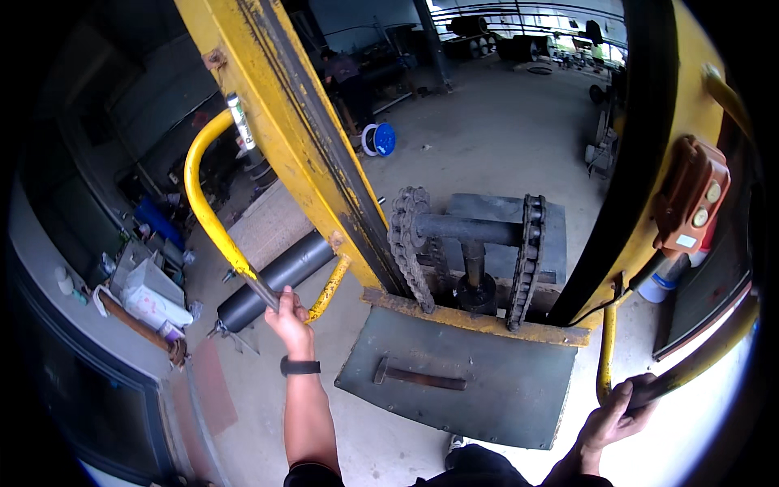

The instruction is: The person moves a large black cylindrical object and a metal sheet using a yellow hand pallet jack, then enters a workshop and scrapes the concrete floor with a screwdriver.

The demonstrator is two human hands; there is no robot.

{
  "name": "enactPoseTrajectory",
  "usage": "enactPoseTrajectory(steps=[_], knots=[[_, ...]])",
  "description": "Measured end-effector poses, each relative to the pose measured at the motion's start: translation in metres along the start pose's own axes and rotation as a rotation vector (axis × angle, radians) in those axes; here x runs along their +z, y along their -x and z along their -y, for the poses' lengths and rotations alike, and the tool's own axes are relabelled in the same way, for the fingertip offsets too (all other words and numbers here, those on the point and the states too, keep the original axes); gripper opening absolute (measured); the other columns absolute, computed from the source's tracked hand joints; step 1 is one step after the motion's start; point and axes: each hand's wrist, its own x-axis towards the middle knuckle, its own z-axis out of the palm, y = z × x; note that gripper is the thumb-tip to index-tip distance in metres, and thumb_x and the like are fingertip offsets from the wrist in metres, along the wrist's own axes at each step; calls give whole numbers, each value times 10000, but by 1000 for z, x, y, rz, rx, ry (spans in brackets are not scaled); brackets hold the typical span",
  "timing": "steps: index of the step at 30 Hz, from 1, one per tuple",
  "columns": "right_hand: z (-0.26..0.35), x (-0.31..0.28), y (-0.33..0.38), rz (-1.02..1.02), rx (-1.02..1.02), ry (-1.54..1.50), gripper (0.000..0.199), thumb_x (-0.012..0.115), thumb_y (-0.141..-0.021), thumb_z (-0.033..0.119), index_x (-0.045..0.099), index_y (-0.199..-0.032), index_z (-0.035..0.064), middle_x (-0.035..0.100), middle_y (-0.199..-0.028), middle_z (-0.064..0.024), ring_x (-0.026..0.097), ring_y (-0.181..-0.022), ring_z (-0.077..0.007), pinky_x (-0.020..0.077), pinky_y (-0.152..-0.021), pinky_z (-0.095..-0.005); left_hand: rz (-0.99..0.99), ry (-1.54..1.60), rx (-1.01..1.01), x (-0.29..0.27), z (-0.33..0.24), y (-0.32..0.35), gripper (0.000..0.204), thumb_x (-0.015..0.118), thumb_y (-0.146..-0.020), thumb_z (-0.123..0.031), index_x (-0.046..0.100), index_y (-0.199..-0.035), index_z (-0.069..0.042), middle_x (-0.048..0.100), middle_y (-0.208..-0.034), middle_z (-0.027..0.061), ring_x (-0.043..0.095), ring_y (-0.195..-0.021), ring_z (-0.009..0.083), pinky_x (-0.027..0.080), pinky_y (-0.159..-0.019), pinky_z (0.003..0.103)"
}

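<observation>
My left hand [290, 326] is wrapped round the worn lower bend of a yellow tubular handle [199, 191] on the left mast of a lift stacker. On the other side, my right hand [610, 417] grips the matching right handle [706, 353], near its lower bend. Between my arms sits a dark metal cover [487, 412], and a hammer [426, 378] lies flat on it. Beyond the cover, a left chain [408, 235] and a right chain [530, 252] flank a greasy crossbar [471, 230]. A reddish-brown push-button box [690, 199] is fixed to the right mast.
Left of the mast is a black roller [280, 280]. Farther off are a blue-and-white spool [380, 140] and a person in dark clothes [345, 77]. White containers [152, 292] stand by the left wall. A dark sheet [511, 219] lies beyond the chains.
</observation>
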Motion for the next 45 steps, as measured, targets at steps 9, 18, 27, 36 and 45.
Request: enactPoseTrajectory(steps=[9,18,27,36,45], knots=[[75,-50,56,-66,-38,-134,132,572,-913,32,460,-847,57,420,-723,27,357,-601,-43,280,-542,-211,-18,-51,94,-101,-49,29,187,616,-907,-101,511,-757,-66,461,-619,-11,331,-417,49,249,-366,225],[183,-35,214,-153,-56,55,145,613,-919,76,524,-808,44,450,-672,48,373,-597,-27,291,-538,-195,125,1,23,-261,-89,-58,230,635,-914,-74,482,-743,-78,429,-579,-36,346,-438,48,258,-400,235],[237,-15,285,-170,-61,105,73,595,-899,48,551,-869,-2,506,-682,31,430,-630,-45,367,-574,-212,179,-22,30,-348,-109,-111,220,647,-902,-66,498,-741,-56,422,-543,-33,353,-413,57,252,-384,247],[246,-19,233,-148,-62,59,56,572,-883,27,528,-864,-3,491,-676,26,423,-627,-46,369,-577,-213,118,-55,59,-307,-118,-93,154,618,-908,-59,536,-780,-37,456,-585,-32,383,-435,48,274,-388,236],[170,51,172,-122,2,28,68,579,-897,37,525,-861,19,473,-669,36,409,-595,-44,347,-542,-213,100,-38,111,-211,-47,-126,142,608,-905,-42,534,-788,-14,449,-595,-29,355,-457,43,258,-415,248]])
